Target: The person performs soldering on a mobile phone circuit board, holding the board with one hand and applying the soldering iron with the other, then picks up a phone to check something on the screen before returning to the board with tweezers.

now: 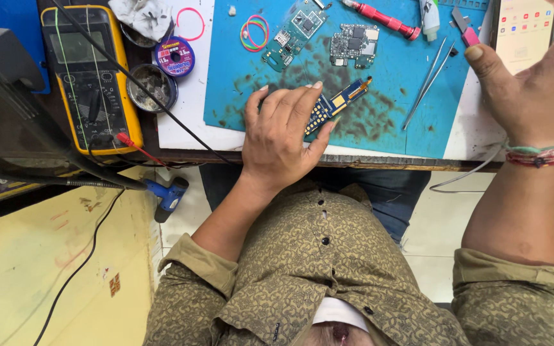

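Your left hand (282, 138) rests on the blue mat (379, 122), fingers curled onto the blue circuit strip (338, 102) lying at its fingertips. Your right hand (530, 83) hovers spread, empty, above the mat's right edge.

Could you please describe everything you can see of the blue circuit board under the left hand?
The blue circuit board is a long narrow strip with gold contact pads and a gold tip at its far end. It lies flat and slanted on the stained blue mat. The left hand covers its near end, fingers resting on it.
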